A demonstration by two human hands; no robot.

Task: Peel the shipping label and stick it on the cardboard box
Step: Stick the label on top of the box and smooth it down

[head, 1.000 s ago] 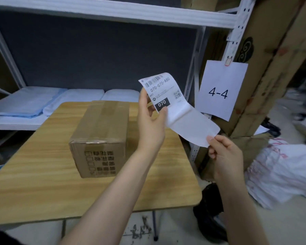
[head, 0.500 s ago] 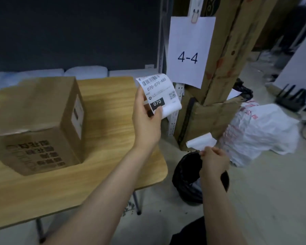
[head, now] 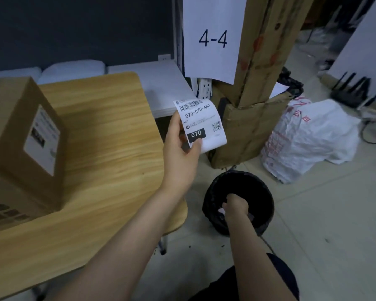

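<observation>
- Head view, containers first: a black-lined bin (head: 239, 200) stands on the floor just off the bench (head: 109, 153) corner. The right hand (head: 236, 208) reaches down into its mouth, fingers curled; small pale scraps show beside the hand, but I cannot tell whether it grips anything or has let go.
- A white plastic bag (head: 308, 137) with red print lies slumped on the floor to the right of the bin; its contents are hidden.
- The cardboard box (head: 20, 148) sits closed on the left part of the wooden bench, with a white sticker (head: 42, 137) on its right side face; the sticker's text is too blurred to read. Dark printed squares show on its front face, unreadable.
- The left hand (head: 180, 153) pinches the shipping label (head: 201, 124) at its lower left edge, thumb on the front, holding it up in the air past the right edge of the bench, well apart from the box.
- The label carries a barcode at the top, "070-070-A80", a small "A80", a QR code, and "070" in white on a black block.
- A white sheet (head: 213, 38) hanging behind the label reads "4-4".
</observation>
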